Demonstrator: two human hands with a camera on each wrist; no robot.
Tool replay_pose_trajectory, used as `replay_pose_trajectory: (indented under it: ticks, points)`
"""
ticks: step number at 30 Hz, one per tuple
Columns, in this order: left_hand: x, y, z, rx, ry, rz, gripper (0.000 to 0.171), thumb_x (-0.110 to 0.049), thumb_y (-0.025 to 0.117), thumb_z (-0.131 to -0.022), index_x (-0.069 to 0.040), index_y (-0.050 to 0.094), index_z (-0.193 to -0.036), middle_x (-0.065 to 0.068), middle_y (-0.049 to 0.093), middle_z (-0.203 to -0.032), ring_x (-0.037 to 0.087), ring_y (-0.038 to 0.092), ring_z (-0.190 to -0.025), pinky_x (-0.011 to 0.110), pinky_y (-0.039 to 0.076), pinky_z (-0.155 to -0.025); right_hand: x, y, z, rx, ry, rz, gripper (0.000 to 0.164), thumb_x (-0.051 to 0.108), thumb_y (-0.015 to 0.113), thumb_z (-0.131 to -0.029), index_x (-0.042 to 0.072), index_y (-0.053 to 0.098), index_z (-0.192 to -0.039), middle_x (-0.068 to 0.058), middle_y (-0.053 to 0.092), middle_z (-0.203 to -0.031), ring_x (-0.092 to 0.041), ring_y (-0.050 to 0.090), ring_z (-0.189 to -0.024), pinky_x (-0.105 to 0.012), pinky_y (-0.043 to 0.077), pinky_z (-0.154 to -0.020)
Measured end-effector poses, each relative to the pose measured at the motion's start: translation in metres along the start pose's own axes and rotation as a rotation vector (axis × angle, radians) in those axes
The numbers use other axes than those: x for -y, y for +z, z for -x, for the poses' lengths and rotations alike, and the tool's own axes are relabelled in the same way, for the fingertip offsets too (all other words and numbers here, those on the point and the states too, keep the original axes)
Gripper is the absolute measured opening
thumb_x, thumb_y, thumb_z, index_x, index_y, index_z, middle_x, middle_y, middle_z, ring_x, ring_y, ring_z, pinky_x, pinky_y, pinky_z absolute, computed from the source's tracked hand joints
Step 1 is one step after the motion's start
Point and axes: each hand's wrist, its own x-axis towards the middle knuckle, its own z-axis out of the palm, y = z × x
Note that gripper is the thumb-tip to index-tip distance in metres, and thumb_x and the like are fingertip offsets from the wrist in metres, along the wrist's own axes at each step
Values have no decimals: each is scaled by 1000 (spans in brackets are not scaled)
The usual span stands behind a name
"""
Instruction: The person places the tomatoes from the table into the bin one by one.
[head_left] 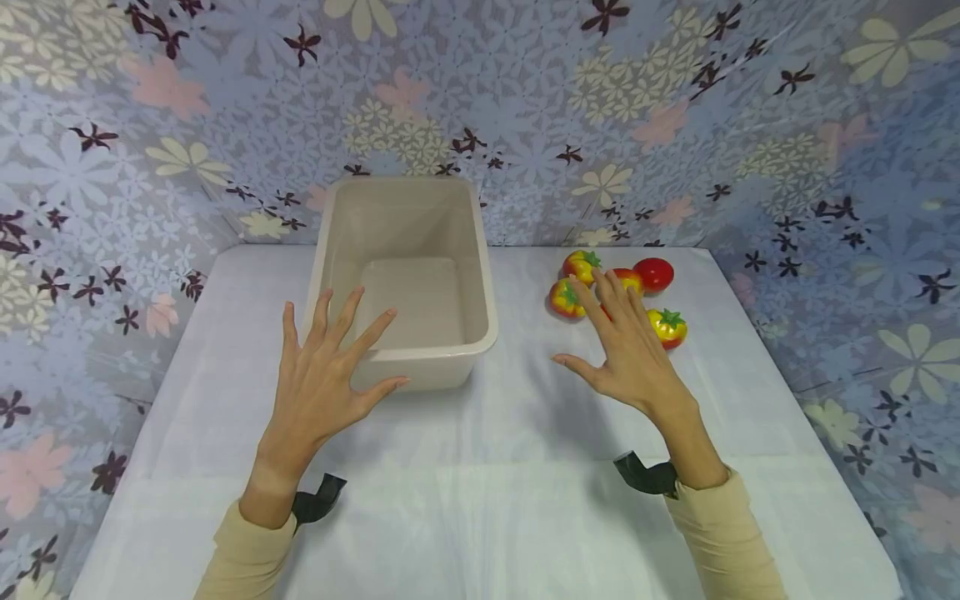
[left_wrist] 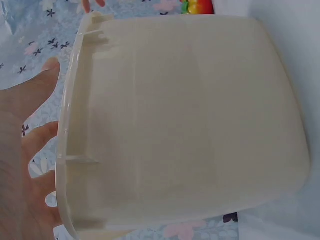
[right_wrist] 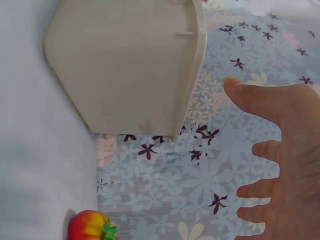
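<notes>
My left hand (head_left: 318, 375), fingers spread wide, hovers at the near left corner of a beige plastic bin (head_left: 435, 372). In the left wrist view the bin's outer wall (left_wrist: 175, 120) fills most of the picture, with the fingers beside its rim. My right hand (head_left: 633, 354) is held with fingers spread above a cluster of small fruits and grips nothing. Red-and-yellow fruits with green leafy tops lie there, one (head_left: 566, 300) left of the fingers and another (head_left: 667, 328) to the right. Behind is a smooth red one (head_left: 654, 274). The hand partly hides others.
A white cloth covers the table (head_left: 465, 517). Flower-patterned sheets (head_left: 525, 108) rise behind it and along both sides. The bin stands at the back, left of the fruits, its open top showing a bare floor. Black straps (head_left: 648, 477) sit on both wrists.
</notes>
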Motion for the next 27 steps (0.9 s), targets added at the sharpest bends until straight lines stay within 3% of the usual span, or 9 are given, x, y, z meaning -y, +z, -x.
replay_pose_trajectory:
  ticks: [8, 11, 14, 19, 21, 24, 27]
  points:
    - [4, 0, 4, 18, -30, 72, 77, -79, 31, -87, -28, 53, -140, 15, 41, -151, 51, 36, -135, 75, 16, -107, -9, 5, 9, -13, 56, -50, 98, 45, 74, -80, 23, 19, -157, -20, 23, -159, -41, 18, -147, -63, 12, -117]
    - [9, 0, 7, -3, -84, 156, 76, -77, 35, -88, -25, 55, -139, 17, 41, -151, 49, 35, -136, 73, 19, -108, -16, 6, 12, -43, 99, -91, 92, 37, 76, -81, 20, 25, -155, -20, 26, -158, -40, 22, -146, -64, 17, -115]
    - [14, 2, 12, -52, -162, 296, 72, -71, 44, -89, -19, 58, -136, 19, 37, -154, 45, 30, -141, 70, 21, -110, -27, 6, 16, -87, 177, -126, 85, 29, 76, -81, 16, 32, -153, -21, 31, -156, -41, 28, -143, -67, 24, -111]
    - [20, 7, 21, -138, -279, 560, 56, -28, 80, -80, -10, 62, -131, 14, 24, -160, 38, 18, -148, 66, 25, -111, -52, 11, 26, -156, 271, -152, 80, 19, 77, -80, 13, 38, -150, -21, 37, -153, -45, 36, -137, -69, 29, -106]
    - [21, 9, 23, -151, -327, 626, 62, -10, 83, -73, -10, 62, -131, 12, 23, -161, 38, 19, -147, 65, 26, -111, -64, 16, 29, -166, 300, -167, 78, 19, 76, -81, 14, 39, -150, -20, 39, -152, -45, 37, -137, -68, 30, -106]
    - [21, 14, 27, -161, -399, 698, 65, -1, 81, -72, -10, 60, -133, 11, 25, -159, 38, 25, -145, 62, 31, -110, -83, 25, 35, -159, 369, -187, 75, 21, 75, -84, 13, 39, -149, -21, 39, -151, -45, 37, -137, -69, 29, -106]
    - [19, 21, 31, -185, -453, 788, 66, 5, 78, -74, -5, 56, -136, 16, 37, -153, 33, 39, -139, 45, 41, -108, -101, 36, 43, -148, 450, -182, 72, 23, 73, -85, 9, 41, -147, -24, 36, -152, -48, 35, -137, -69, 26, -107]
